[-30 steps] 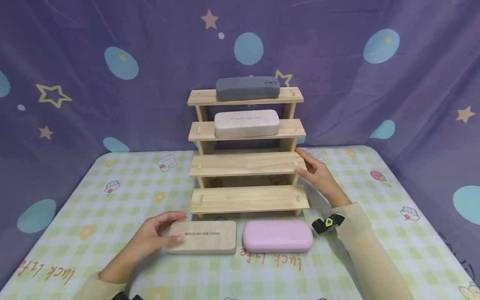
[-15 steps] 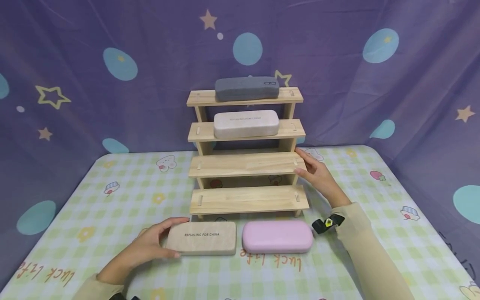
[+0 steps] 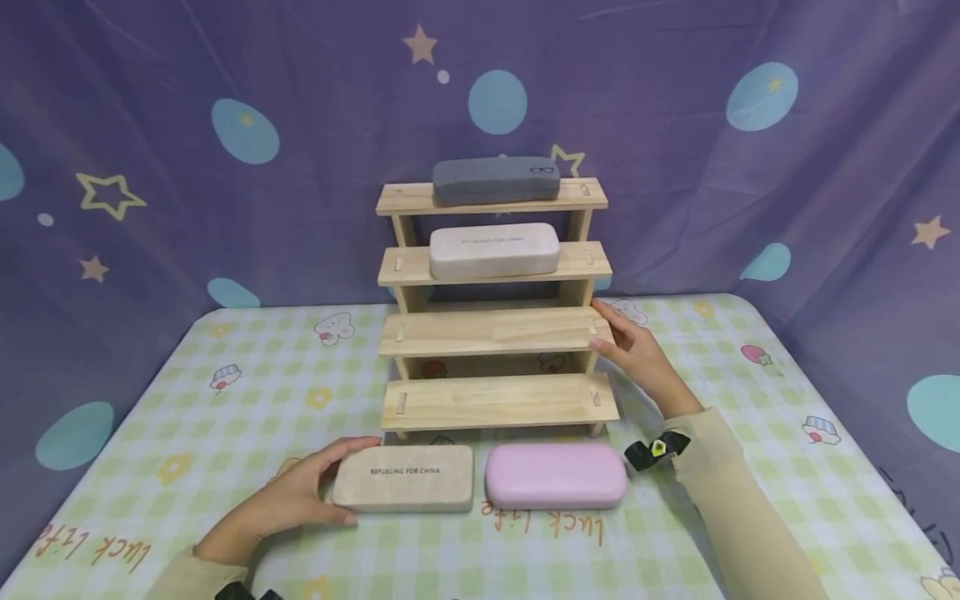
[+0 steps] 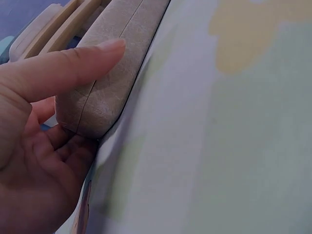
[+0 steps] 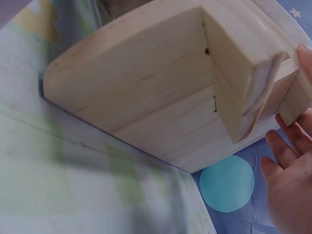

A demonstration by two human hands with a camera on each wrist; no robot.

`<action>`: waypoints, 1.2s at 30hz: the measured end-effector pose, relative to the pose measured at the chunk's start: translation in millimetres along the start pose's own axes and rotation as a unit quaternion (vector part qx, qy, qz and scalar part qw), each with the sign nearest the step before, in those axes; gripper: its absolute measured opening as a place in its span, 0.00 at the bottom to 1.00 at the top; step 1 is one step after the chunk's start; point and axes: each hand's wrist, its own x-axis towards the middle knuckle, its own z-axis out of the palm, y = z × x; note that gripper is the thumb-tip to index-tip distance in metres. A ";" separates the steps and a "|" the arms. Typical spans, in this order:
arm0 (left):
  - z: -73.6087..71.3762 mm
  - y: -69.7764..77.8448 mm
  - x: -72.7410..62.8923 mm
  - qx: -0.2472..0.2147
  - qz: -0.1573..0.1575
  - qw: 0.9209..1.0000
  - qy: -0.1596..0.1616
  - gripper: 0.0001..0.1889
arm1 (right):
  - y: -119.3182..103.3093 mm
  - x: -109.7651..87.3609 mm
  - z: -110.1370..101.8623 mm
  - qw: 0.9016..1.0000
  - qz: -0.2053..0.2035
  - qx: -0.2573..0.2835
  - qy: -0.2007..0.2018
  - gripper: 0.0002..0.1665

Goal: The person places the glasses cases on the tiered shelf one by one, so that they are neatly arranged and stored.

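My left hand (image 3: 288,496) grips the left end of a beige glasses case (image 3: 420,492) lettered "REFUELING FOR CHINA", which lies on the table. In the left wrist view, the thumb (image 4: 78,63) presses along the case's front side, while the other fingers curl around its end and are partly hidden. On the far side, my right hand (image 3: 641,358) holds the right end of a stepped wooden display rack (image 3: 495,400) at its second tier from the bottom. The right wrist view shows that hand's fingertips (image 5: 287,151) around the end of a rack board.
A pink glasses case (image 3: 555,475) lies right of the beige one, before the rack. On the top tier sits a grey glasses case (image 3: 495,183); a whitish case (image 3: 495,252) is one tier below. Behind the checked tablecloth (image 3: 285,392) hangs a purple curtain (image 3: 337,108).
My left thumb has slid from the top of the beige case down to its front side, and the fingers have settled around its left end. The right hand stays on the rack.
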 end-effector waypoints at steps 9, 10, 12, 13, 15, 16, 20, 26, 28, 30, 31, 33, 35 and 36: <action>1.1 0.3 1.3 0.022 -0.011 1.000 0.015 0.46 | -1.0 0.4 0.3 1.000 0.002 0.005 -0.001 0.38; 1.2 0.6 1.5 0.023 -0.009 1.000 0.016 0.45 | -0.9 0.4 0.1 1.000 0.002 0.007 -0.001 0.38; 1.4 0.8 2.0 0.024 -0.001 1.000 0.017 0.44 | -0.8 0.4 -0.2 1.000 0.003 0.007 0.000 0.38; 1.4 0.8 2.4 0.023 0.003 1.000 0.017 0.44 | -0.6 0.4 -0.3 1.000 0.002 0.007 0.000 0.38; 1.5 1.0 2.9 0.021 0.007 1.000 0.018 0.43 | -0.3 0.4 -0.4 1.000 0.002 0.008 0.001 0.38; 1.5 0.8 3.0 0.020 0.008 1.000 0.019 0.43 | -0.1 0.4 -0.3 1.000 0.000 0.008 0.001 0.38; 1.6 0.6 2.8 0.027 -0.001 0.999 0.029 0.43 | 0.5 0.4 0.1 1.000 -0.002 0.010 0.000 0.38; 1.0 1.9 3.0 0.043 0.000 0.998 0.044 0.42 | -0.2 0.2 0.9 1.000 0.000 0.016 0.002 0.38; 0.5 2.8 3.1 0.045 0.013 0.998 0.046 0.42 | -0.2 0.3 1.0 1.000 -0.001 0.017 0.002 0.38; -0.1 4.4 3.2 0.045 0.028 0.998 0.043 0.41 | -0.1 0.3 0.9 1.000 -0.001 0.018 0.002 0.38; -0.4 5.6 3.3 0.048 0.035 0.997 0.044 0.41 | 0.0 0.3 0.8 1.000 -0.001 0.018 0.002 0.38; -0.9 8.1 3.4 0.051 0.049 0.997 0.039 0.41 | 0.2 0.2 0.7 1.000 -0.002 0.020 0.002 0.38; -1.5 11.2 3.5 0.068 0.062 0.995 0.039 0.41 | 0.2 0.2 0.8 1.000 -0.002 0.021 0.002 0.38; -1.8 12.7 3.5 0.078 0.069 0.994 0.041 0.41 | 0.0 0.2 0.9 1.000 -0.003 0.021 0.002 0.38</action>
